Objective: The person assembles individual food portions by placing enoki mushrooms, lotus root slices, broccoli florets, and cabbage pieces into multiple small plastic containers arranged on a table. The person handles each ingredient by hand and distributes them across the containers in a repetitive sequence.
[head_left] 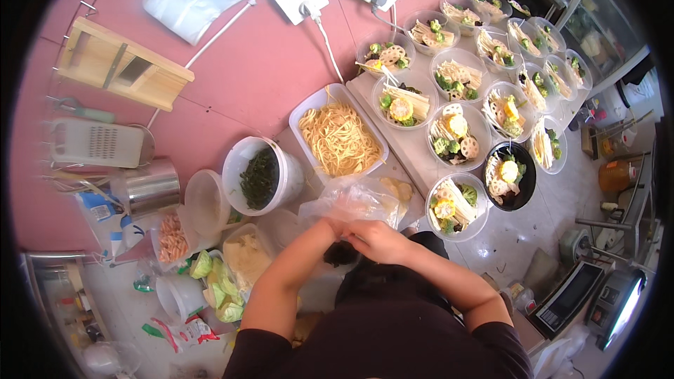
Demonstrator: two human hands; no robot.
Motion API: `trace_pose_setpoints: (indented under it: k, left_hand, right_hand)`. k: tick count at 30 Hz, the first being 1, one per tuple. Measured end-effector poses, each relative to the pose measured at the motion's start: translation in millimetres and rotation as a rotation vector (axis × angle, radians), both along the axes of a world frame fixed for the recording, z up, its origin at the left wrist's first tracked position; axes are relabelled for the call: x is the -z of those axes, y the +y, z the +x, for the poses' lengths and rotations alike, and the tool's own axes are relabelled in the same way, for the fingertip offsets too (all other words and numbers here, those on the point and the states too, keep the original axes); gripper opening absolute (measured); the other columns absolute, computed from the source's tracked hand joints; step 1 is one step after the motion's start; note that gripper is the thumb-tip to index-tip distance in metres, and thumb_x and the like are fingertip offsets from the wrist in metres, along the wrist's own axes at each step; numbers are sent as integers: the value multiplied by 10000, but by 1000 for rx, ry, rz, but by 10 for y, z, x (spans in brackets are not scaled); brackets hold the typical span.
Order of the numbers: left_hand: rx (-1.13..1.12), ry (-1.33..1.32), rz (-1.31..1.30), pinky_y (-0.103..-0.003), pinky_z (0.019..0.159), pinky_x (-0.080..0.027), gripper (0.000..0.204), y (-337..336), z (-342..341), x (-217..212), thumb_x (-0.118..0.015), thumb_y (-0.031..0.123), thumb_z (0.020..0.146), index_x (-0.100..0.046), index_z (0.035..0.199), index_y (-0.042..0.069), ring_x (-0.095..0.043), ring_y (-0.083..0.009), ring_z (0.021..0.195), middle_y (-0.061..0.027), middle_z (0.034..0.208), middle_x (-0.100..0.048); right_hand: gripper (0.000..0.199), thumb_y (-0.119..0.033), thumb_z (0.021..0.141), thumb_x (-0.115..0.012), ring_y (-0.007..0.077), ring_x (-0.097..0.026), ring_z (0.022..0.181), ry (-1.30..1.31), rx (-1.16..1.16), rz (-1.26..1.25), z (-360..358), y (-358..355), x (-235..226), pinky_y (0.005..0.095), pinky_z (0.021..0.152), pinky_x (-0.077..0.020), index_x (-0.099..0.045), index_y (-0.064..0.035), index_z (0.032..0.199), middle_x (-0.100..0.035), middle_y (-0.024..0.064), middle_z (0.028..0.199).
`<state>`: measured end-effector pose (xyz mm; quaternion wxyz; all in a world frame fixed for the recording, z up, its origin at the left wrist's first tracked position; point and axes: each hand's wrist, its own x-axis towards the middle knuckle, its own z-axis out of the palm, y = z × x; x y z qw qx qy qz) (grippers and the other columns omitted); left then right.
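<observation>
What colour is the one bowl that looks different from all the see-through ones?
Black: the black bowl near the table's edge, seen in the head view.

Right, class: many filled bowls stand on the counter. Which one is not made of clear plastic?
The black bowl in the row nearest the person, holding a corn slice and lotus root. Every other bowl, such as the clear bowl beside it, is see-through plastic.
</observation>
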<state>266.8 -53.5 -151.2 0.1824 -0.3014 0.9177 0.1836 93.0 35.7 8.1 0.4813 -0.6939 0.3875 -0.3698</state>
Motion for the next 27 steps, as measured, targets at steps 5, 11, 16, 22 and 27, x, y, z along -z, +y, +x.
trace_pose_setpoints:
  k: [5, 11, 16, 22, 27]
  left_hand:
    - [-376, 49, 222, -456, 968, -447, 367, 14, 105, -126, -427, 348, 973, -612, 1244, 183, -603, -355, 1076, -154, 1156, -647]
    - [-232, 424, -102, -440, 919, -487, 384, 65, 281, 234, -439, 290, 966, -542, 1336, 276, -620, -349, 1062, -152, 1189, -639]
    - [-202, 140, 110, -443, 953, -472, 443, -45, -90, -715, -479, 222, 931, -516, 1372, 250, -595, -322, 1127, -104, 1220, -635]
    - [-67, 373, -190, -396, 930, -488, 507, 27, -147, -973, -555, 114, 851, -557, 1339, 250, -603, -288, 1108, -89, 1180, -648]
    - [-102, 297, -91, -364, 992, -457, 450, -28, -137, -1060, -527, 115, 865, -605, 1291, 237, -590, -261, 1146, -67, 1203, -650]
  right_hand:
    - [159, -63, 798, -591, 296, -678, 891, 904, 145, -45, 191, -116, 956, 353, 764, -562, -646, -29, 943, -667, 148, 949]
    - [141, -88, 794, -605, 266, -687, 903, 1004, 63, -198, 337, -298, 1178, 360, 739, -580, -673, -54, 913, -683, 105, 971]
    - [192, -125, 842, -586, 257, -692, 956, 1059, -95, -6, 104, -403, 1210, 375, 770, -577, -712, -67, 975, -700, 110, 1024]
    - [271, -195, 902, -543, 284, -650, 1048, 1257, -91, 180, 186, -487, 1479, 456, 848, -519, -722, -107, 1086, -688, 83, 1113]
    - [291, -228, 899, -548, 308, -587, 1085, 1551, -422, -304, 135, -480, 1678, 522, 892, -429, -715, -119, 1110, -672, 85, 1126]
